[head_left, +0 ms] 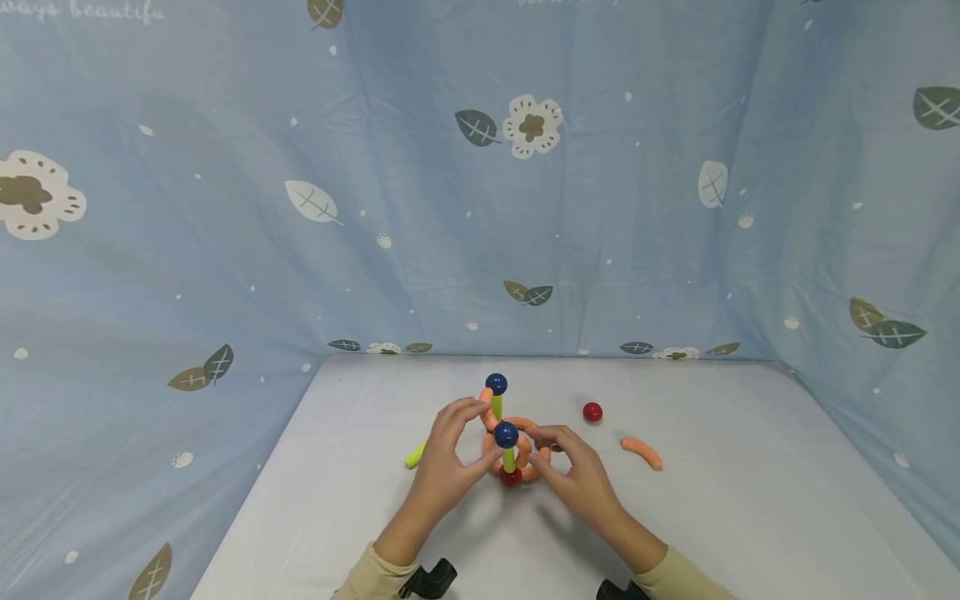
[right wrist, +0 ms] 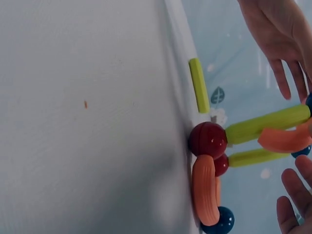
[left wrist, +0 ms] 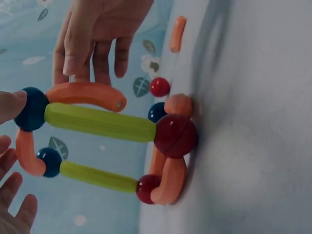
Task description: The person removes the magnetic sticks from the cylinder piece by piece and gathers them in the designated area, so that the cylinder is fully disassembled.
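A structure of balls and rods stands before me, with two green rods (head_left: 509, 460) upright on red balls (head_left: 511, 476). Blue balls (left wrist: 33, 109) cap them, and a curved orange rod (left wrist: 30, 153) spans the two caps. My left hand (head_left: 444, 458) is at its left, thumb on the nearer blue cap, other fingers spread and loose. From that cap another curved orange rod (left wrist: 85, 93) hangs with its lower end free. My right hand (head_left: 581, 475) is at the right, fingertips right at this hanging rod, fingers fairly straight. Below, curved orange rods (right wrist: 205, 190) form a ring on the table.
A loose red ball (head_left: 592, 412) and a loose curved orange rod (head_left: 642, 453) lie to the right on the white tabletop (head_left: 712, 517). A loose green rod (right wrist: 198, 86) lies left of the structure, partly behind my left hand in the head view. Patterned blue cloth (head_left: 420, 208) hangs behind.
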